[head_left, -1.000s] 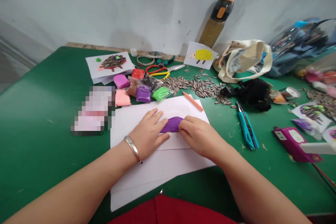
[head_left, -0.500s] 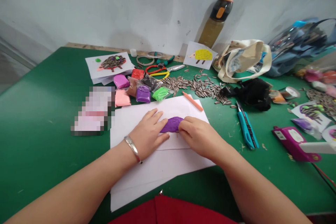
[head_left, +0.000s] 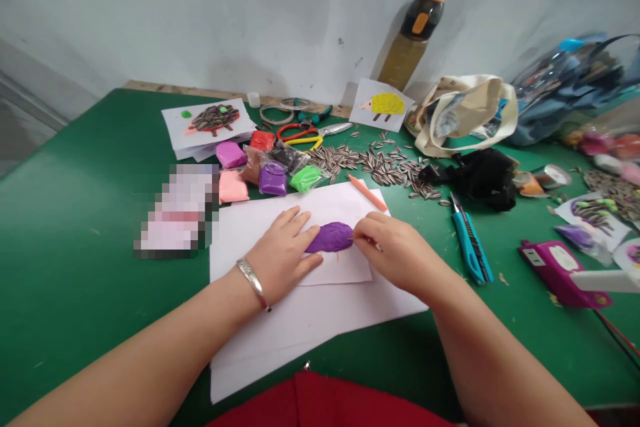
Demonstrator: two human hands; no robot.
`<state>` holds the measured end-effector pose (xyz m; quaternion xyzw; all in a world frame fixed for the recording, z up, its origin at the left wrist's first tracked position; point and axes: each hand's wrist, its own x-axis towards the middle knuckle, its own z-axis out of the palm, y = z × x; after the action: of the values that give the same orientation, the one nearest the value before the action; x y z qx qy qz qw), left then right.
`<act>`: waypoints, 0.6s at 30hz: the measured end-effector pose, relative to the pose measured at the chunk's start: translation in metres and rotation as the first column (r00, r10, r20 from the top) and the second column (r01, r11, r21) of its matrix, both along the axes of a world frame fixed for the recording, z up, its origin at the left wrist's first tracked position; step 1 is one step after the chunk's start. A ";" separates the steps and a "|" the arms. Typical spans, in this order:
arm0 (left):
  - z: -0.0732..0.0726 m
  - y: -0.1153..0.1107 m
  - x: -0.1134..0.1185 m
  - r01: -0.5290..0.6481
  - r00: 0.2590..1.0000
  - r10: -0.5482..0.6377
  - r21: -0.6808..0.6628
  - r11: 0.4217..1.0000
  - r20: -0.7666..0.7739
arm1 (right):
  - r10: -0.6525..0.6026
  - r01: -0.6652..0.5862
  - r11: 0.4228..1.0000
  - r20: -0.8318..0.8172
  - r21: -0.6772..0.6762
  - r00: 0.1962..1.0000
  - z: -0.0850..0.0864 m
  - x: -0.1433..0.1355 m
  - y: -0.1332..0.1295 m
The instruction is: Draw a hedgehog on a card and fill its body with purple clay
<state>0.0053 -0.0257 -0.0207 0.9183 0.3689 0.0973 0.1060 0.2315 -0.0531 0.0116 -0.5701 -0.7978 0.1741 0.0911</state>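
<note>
A flat oval of purple modelling clay [head_left: 330, 237] lies on a small sheet of white paper [head_left: 345, 272], with short orange pencil lines below it. My left hand [head_left: 285, 247], fingers spread, rests on the paper; its fingertips touch the left end of the clay. At the clay's right end my right hand [head_left: 393, 247] is closed in a pinch, and a small thin tip shows between fingers and clay; what it belongs to is too small to make out. An orange marker [head_left: 367, 192] lies above on the larger paper [head_left: 270, 340].
Several clay packets [head_left: 273, 179], scissors [head_left: 320, 135] and scattered sunflower seeds [head_left: 390, 165] lie beyond the paper. To the right are a teal utility knife [head_left: 471, 243], a black bundle [head_left: 485, 180] and a magenta device [head_left: 560, 273]. A blurred-out rectangular item [head_left: 180, 210] is at left.
My right hand has shifted slightly right, uncovering the clay's right end and more of the small sheet. My left hand has stayed put.
</note>
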 end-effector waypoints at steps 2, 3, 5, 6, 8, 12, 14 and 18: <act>-0.001 0.000 0.000 0.001 1.000 -0.001 0.003 1.000 0.003 | -0.043 0.043 0.999 -0.008 0.001 0.999 0.003 0.004 0.001; -0.001 0.000 0.000 0.001 1.000 -0.001 0.004 1.000 0.003 | -0.048 0.048 0.999 -0.008 -0.004 0.999 0.003 0.004 0.001; -0.001 0.000 0.000 0.001 1.000 -0.001 0.001 1.000 0.001 | -0.031 0.031 0.999 -0.001 -0.022 1.000 0.001 0.002 0.001; -0.001 0.000 0.000 0.001 1.000 -0.001 -0.002 1.000 0.000 | -0.014 0.014 0.999 0.010 -0.030 1.000 0.000 0.000 0.000; -0.001 0.000 0.000 0.000 1.000 0.000 -0.007 1.000 0.002 | 0.022 -0.020 0.999 0.049 -0.037 0.999 -0.004 -0.003 -0.001; -0.002 0.000 -0.001 -0.008 0.999 0.008 -0.019 1.000 0.037 | 0.033 -0.030 0.998 0.066 -0.046 0.997 -0.006 -0.001 0.001; -0.002 0.000 -0.001 -0.011 0.998 0.012 -0.029 1.000 0.059 | -0.008 0.008 0.999 0.019 -0.038 1.000 -0.003 0.004 0.003; -0.001 0.000 -0.001 -0.009 0.998 0.011 -0.028 1.000 0.058 | -0.065 0.065 0.998 -0.011 -0.002 0.998 -0.001 0.009 0.004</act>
<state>0.0047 -0.0254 -0.0221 0.9117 0.3714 0.1194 0.1291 0.2406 -0.0492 0.0103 -0.5948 -0.7783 0.1746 0.1005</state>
